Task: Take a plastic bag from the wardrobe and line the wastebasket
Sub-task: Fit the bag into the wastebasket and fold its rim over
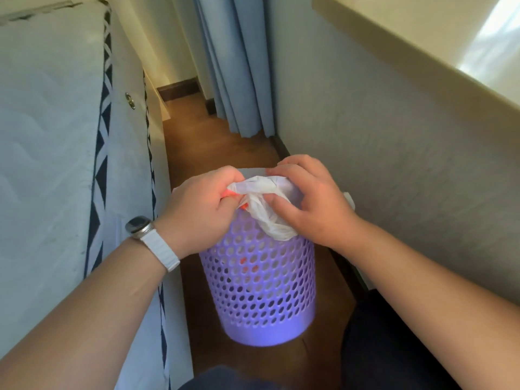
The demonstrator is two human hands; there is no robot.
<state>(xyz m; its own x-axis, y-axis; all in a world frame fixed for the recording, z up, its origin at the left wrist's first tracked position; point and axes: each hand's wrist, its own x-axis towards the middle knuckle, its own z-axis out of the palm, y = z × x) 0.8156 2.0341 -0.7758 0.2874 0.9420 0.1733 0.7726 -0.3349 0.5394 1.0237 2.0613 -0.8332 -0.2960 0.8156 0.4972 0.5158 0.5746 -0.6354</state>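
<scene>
Left hand (202,212): fingers curled tight around one end of the plastic bag (267,204), white and crumpled, with an orange-red patch showing at the fist. Right hand (306,201): fingers (277,205) bent and pinching the other end, thumb pressed on the hanging fold. Fingertips of both hands partly buried in plastic. One bag, bunched, held above the mouth of the wastebasket (261,291), its lower tail draping over the near rim. One purple perforated wastebasket, upright on the wooden floor (225,147); far rim hidden behind hands and bag; something orange shows faintly through the holes, unclear what. One watch (140,225) on the left wrist. Mattress (50,136) left, cut off by the frame. Blue curtain (239,66) beyond.
</scene>
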